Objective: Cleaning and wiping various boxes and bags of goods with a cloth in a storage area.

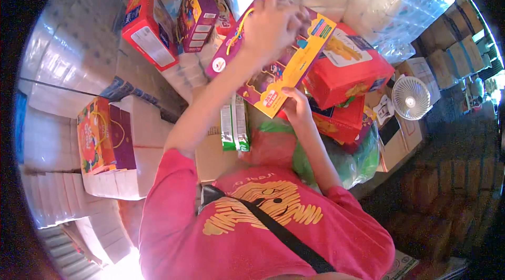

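A purple and yellow carton gift box point(302, 67) with a yellow cord handle is held up tilted in front of me. My right hand point(299, 107) grips its lower corner, thumb on the printed face and the other fingers hidden behind. My left hand point(273, 25) is over the upper part of the box, its fingers bent and smeared by motion. Whether it pinches anything there does not show. Just below the box lies a green and white packet point(235, 125). Close to my right hand are a red carton point(347, 72) and a second red box point(342, 122) under it.
At the far left stand a red box point(152, 33) and a purple box point(199, 17). An orange and purple gift bag point(108, 138) rests on a white stack at left. A white round fan point(411, 97) is at right, near a green plastic bag point(363, 159). Plastic-wrapped bundles point(389, 1) rise behind.
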Tool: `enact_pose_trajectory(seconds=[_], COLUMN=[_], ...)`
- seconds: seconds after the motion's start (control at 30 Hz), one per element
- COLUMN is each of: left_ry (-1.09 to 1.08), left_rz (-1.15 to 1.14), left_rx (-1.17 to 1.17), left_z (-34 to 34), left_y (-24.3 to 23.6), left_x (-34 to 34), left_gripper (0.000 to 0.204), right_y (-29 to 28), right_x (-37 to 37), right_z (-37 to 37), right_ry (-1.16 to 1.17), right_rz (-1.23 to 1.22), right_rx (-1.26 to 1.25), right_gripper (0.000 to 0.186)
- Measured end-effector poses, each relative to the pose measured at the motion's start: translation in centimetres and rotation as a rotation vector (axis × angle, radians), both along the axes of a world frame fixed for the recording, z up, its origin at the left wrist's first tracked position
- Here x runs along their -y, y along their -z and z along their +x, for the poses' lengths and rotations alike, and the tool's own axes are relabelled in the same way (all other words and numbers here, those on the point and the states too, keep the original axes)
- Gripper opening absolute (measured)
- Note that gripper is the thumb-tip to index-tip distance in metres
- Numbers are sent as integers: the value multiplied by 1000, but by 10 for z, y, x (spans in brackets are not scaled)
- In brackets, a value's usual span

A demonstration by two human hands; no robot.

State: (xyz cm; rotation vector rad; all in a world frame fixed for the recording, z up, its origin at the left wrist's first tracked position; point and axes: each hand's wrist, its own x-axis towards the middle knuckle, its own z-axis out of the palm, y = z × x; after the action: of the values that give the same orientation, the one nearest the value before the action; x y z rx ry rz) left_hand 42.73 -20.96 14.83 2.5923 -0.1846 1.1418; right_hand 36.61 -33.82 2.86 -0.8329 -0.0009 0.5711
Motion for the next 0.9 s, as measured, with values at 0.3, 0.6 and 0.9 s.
enact_pose_trajectory(seconds=[0.3,0.6,0.9], left_ry=[-2,-16,-321], left_rz=[9,34,-24], left_rx=[-59,-61,60], left_z=[2,0,35], left_y=[0,-1,6], left_x=[6,10,-18], left_gripper=[15,18,21], right_y=[15,23,19], right_x=[4,3,8], right_z=[3,6,3], right_ry=[-31,-37,-37], right_rz=[-5,17,26], right_rx=[-8,19,77], right_gripper=[37,39,41])
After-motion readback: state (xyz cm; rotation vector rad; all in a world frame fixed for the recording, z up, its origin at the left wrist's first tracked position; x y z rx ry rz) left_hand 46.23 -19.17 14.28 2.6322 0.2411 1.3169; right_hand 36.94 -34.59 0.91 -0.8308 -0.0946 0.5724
